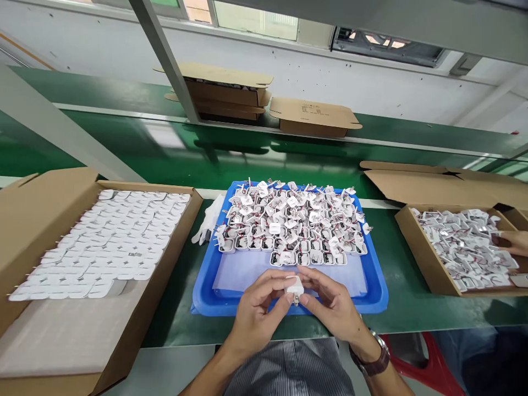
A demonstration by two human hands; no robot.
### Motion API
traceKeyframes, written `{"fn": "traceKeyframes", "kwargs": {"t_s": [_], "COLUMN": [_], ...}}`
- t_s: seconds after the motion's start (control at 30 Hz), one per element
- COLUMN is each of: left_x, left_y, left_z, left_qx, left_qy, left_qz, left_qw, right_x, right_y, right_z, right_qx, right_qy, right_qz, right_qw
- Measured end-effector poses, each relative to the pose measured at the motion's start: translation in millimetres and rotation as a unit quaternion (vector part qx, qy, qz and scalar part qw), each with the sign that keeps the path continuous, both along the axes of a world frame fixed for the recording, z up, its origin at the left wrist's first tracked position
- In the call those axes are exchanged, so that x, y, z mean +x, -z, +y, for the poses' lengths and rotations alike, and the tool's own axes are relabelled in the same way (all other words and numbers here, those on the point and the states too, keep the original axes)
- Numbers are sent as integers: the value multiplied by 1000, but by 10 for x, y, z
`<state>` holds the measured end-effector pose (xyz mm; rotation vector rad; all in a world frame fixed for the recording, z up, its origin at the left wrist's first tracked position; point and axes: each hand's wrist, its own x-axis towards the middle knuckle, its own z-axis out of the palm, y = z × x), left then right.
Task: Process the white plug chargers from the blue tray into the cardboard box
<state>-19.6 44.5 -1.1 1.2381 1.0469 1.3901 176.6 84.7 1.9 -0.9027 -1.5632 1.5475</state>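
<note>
A: What can be said of the surface and the room?

B: A dark green work surface [396,286] is seen, with a glossy green conveyor belt [124,148] run behind it and a white wall beyond. Two flat brown cardboard boxes [231,91] are stacked on the far side of the belt, with a third brown cardboard box [313,118] set just beside them. A grey slanted metal post [165,55] is crossed in front of them.

A: And what is held?

B: A small white plastic plug housing with metal prongs [294,288] is gripped between the fingertips of the left hand [256,311] and the right hand [334,305]; both are closed on it, above the near rim of a blue plastic tray [375,297]. The far half of the tray is filled with rows of open white housings [292,220].

A: How are the edges occupied?

B: An open cardboard box of neatly laid white covers [111,242] is placed to the left, just beside the tray. A white glove [208,220] is lain between them. To the right, well apart from the tray, a brown carton of loose white parts [462,247] is reached into by another person's hand [513,242]. Bare green surface is left between tray and carton, and a narrow strip along the near edge. A red plastic stool [416,357] is seen below.
</note>
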Motion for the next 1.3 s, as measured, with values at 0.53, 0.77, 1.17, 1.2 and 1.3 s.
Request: {"fn": "traceKeyframes", "kwargs": {"t_s": [0.53, 0.77, 1.17, 1.2, 1.3], "left_x": [20, 18, -63, -61, -48], "left_y": [-75, -45, -79, -76, -75], "left_z": [14, 16, -2, -6, -10], "left_qx": [-5, -21, -17, -17, -10], "left_qy": [-5, 8, 45, 44, 44], "left_qz": [33, -23, 3, 4, 7], "left_qw": [999, 999, 999, 999, 999], "right_x": [-6, 7, -29, -36, -56], "right_y": [19, -31, -38, -50, -74], "right_z": [6, 49, 24, 14, -12], "right_qx": [-11, -10, -71, -53, -6], "right_qy": [-20, -50, -10, -4, 2], "right_qz": [-5, 37, 36, 26, 5], "right_qw": [1000, 998, 997, 998, 1000]}}
